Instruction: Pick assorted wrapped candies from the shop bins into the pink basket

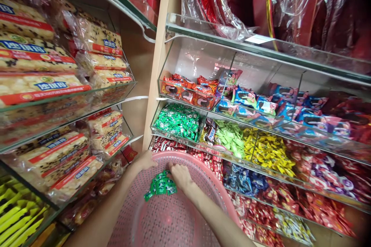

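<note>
Head view: pink basket [204, 175] is gripped, eleven o'clock, by left hand [147, 160]; hold of right hand [180, 174] unclear; green candies [160, 186] inside could be spilled by tilting.

- The pink basket [215, 184] looks like smooth, slightly shiny plastic.
- The green candy wrappers [162, 186] are shiny and crinkly.
- The shelf [203, 34] looks like clear, slick glass.
- The post [160, 46] looks like smooth wood.
</note>
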